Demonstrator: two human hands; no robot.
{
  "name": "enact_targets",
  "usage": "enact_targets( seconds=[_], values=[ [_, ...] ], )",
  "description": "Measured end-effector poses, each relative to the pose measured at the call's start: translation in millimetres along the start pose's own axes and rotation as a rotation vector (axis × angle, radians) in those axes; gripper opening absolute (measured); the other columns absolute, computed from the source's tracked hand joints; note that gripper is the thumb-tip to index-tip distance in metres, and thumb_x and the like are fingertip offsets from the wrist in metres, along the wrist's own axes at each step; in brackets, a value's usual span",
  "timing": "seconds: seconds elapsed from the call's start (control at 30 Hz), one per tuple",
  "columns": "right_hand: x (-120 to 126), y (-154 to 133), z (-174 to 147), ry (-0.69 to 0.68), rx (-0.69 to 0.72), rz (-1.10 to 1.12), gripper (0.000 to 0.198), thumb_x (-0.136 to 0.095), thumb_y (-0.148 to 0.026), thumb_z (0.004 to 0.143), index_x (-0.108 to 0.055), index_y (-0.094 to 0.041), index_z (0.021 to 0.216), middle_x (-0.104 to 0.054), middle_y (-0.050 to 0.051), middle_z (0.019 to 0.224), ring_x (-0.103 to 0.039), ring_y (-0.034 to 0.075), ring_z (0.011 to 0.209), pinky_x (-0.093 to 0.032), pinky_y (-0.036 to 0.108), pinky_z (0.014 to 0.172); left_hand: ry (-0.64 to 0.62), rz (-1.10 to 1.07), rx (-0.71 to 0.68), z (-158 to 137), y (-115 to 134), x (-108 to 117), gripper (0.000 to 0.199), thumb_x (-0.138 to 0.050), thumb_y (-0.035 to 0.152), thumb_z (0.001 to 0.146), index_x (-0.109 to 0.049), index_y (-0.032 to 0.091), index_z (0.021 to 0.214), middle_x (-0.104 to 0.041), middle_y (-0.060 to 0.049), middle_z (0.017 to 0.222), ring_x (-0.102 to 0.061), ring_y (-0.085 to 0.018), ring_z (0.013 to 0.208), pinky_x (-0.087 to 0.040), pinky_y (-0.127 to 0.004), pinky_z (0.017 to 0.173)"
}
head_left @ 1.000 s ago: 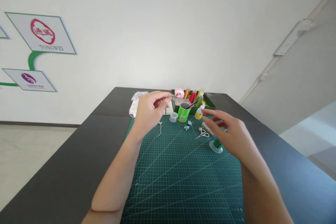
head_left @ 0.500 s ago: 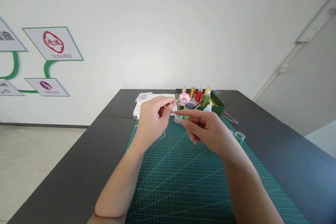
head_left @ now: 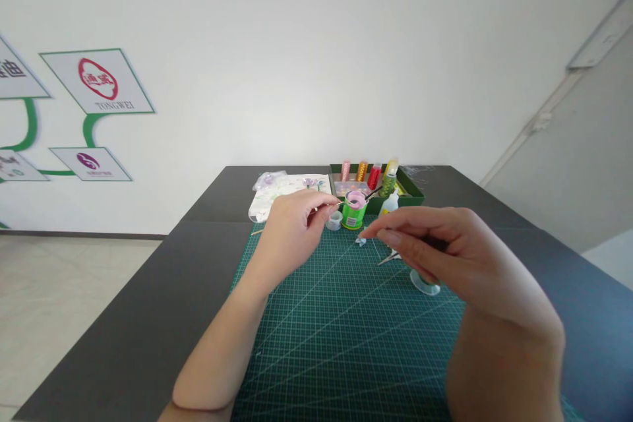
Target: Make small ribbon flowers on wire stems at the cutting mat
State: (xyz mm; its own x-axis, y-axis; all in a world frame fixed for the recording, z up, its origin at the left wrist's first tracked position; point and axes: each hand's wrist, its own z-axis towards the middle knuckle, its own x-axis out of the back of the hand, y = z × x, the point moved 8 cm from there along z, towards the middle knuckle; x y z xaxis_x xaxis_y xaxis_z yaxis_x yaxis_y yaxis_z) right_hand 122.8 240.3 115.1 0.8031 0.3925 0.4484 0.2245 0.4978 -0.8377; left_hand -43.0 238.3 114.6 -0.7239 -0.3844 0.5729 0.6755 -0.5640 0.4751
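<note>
My left hand (head_left: 297, 227) is closed in a pinch on a thin, wire-like piece (head_left: 340, 203), whose end pokes out past the fingertips. My right hand (head_left: 445, 254) is drawn into a pinch to the right of it, thumb and forefinger pointing left. Whatever those fingertips hold, if anything, is too small to make out. A small pale scrap (head_left: 361, 241) shows just beside the right forefinger tip. Under the right hand lie scissors (head_left: 388, 258), partly covered, and a clear spool (head_left: 424, 283). Straight ahead stand a green can (head_left: 353, 217) with pink inside and a small clear tub (head_left: 333, 221).
A green cutting mat (head_left: 341, 343) covers the middle of the black table (head_left: 148, 316). At the back, a dark green box (head_left: 413, 200) holds several thread spools (head_left: 374, 176). A white glue bottle (head_left: 389, 203) stands before it. White sheets (head_left: 270, 196) lie at back left.
My right hand has moved right and nearer to me, away from my left hand, uncovering the can, the scissors and the pale scrap. My left hand has stayed nearly in place.
</note>
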Motion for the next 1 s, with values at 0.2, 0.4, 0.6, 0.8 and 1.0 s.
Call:
enact_targets(
  seconds=[0.2, 0.4, 0.6, 0.8, 1.0],
  values=[
    [16.0, 10.3, -0.5, 0.029, 0.052, 0.09, 0.029, -0.065, -0.044, 0.094, -0.08, -0.019, 0.098, -0.045, -0.004, 0.046, -0.036, 0.007, 0.04, -0.027, 0.022, 0.036, -0.123, 0.035, -0.063, -4.3, 12.4, -7.3, 0.021, -0.055, 0.016, 0.095, -0.075, 0.023, 0.093, -0.076, -0.002, 0.082, -0.066, -0.015, 0.071, -0.048, -0.028, 0.067],
    [22.0, 17.8, 6.3, 0.102, 0.077, 0.083, 0.028, -0.061, -0.043, 0.096, -0.079, -0.023, 0.104, -0.044, -0.005, 0.046, -0.037, 0.008, 0.04, -0.027, 0.023, 0.038, -0.21, 0.045, -0.114, -7.5, 23.1, -11.1, 0.023, -0.054, 0.016, 0.096, -0.076, 0.023, 0.097, -0.075, -0.003, 0.084, -0.068, -0.017, 0.076, -0.051, -0.03, 0.07],
    [22.8, 21.4, 13.4, 0.13, 0.09, 0.046, 0.027, -0.06, -0.043, 0.097, -0.079, -0.025, 0.104, -0.044, -0.004, 0.047, -0.036, 0.009, 0.041, -0.027, 0.024, 0.039, -0.269, 0.052, -0.149, -8.7, 25.3, -17.0, 0.022, -0.055, 0.015, 0.096, -0.076, 0.022, 0.096, -0.076, -0.003, 0.087, -0.069, -0.018, 0.078, -0.051, -0.03, 0.071],
    [23.7, 28.3, 20.7, 0.138, 0.097, 0.021, 0.03, -0.06, -0.044, 0.097, -0.078, -0.023, 0.109, -0.041, -0.005, 0.049, -0.033, 0.008, 0.042, -0.023, 0.023, 0.04, -0.267, 0.058, -0.172, -9.0, 26.8, -15.9, 0.023, -0.054, 0.016, 0.097, -0.077, 0.023, 0.095, -0.075, -0.003, 0.085, -0.069, -0.018, 0.077, -0.051, -0.029, 0.07],
    [17.0, 31.5, 29.8, 0.103, 0.089, -0.027, 0.03, -0.06, -0.043, 0.096, -0.078, -0.022, 0.108, -0.039, -0.006, 0.049, -0.03, 0.008, 0.043, -0.021, 0.024, 0.041, -0.238, 0.05, -0.159, -8.9, 27.5, -10.9, 0.021, -0.056, 0.017, 0.096, -0.076, 0.024, 0.093, -0.075, -0.003, 0.083, -0.069, -0.017, 0.076, -0.05, -0.029, 0.069]
  ],
)
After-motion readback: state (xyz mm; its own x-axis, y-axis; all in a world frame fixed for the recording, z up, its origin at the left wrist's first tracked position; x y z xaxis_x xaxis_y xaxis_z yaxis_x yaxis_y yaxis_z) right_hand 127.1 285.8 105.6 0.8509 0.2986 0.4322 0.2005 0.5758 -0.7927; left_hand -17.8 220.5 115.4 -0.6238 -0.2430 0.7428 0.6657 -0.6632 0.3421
